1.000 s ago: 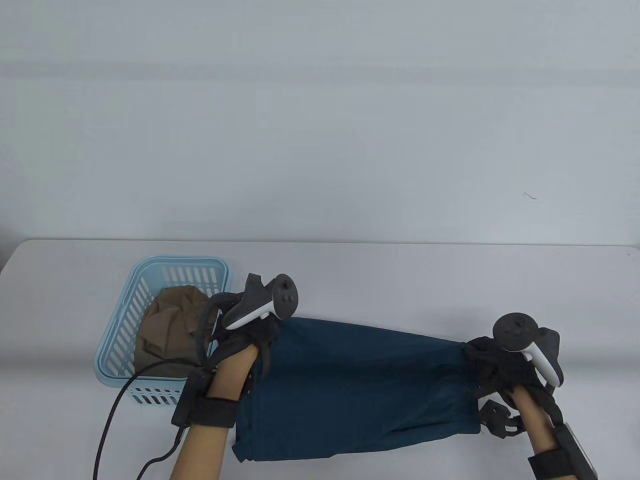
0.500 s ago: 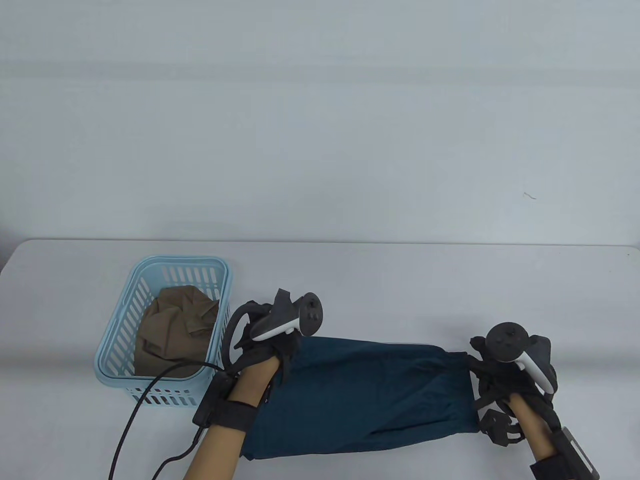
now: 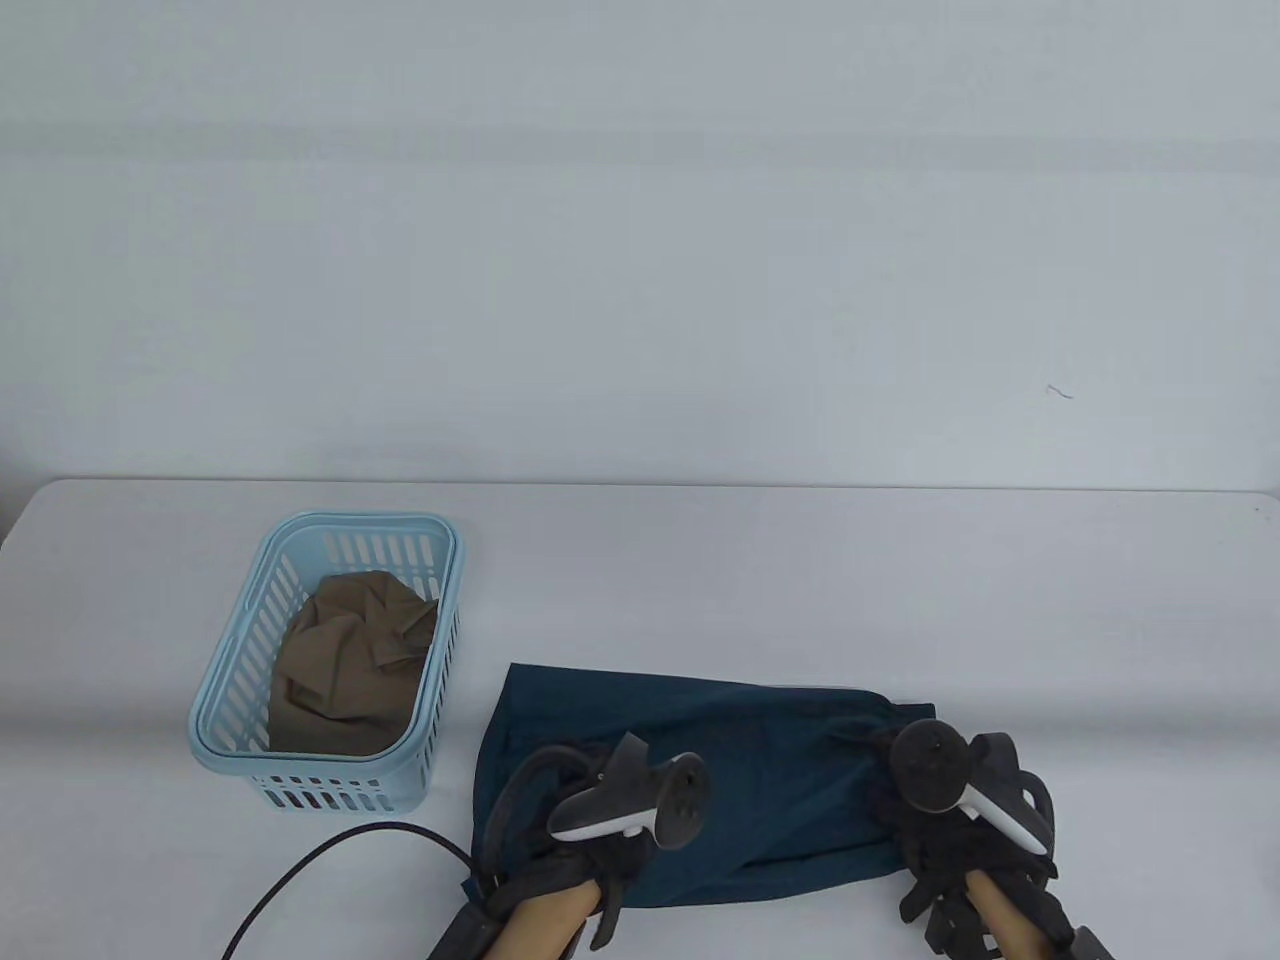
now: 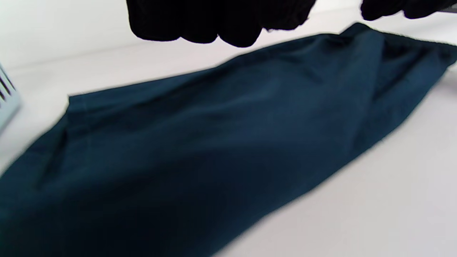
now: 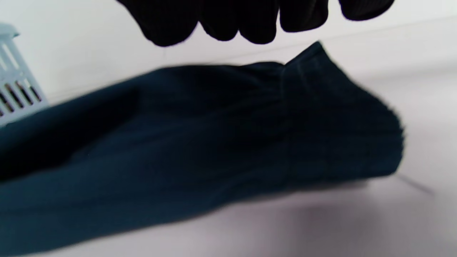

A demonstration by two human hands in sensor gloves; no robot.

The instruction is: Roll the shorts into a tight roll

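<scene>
While trackers hide both hands point(image 3: 620, 850) overhead, wrist views show loosely curled fingers point(image 4: 228, 25) above the shorts point(image 3: 760, 760).

Desk point(image 3: 760, 570): white, carrying all items.
Shorts point(image 3: 740, 740): dark teal, lying flat, unrolled, near my edge.
My left hand point(image 3: 600, 840): over the shorts' near left part; grip hidden by the tracker.
My right hand point(image 3: 960, 830): at the shorts' right end; fingers hidden.
Basket point(image 3: 250, 600): light blue, left of the shorts, holding a brown garment point(image 3: 345, 660).
Cable point(image 3: 330, 860): black, in front of the basket.
</scene>
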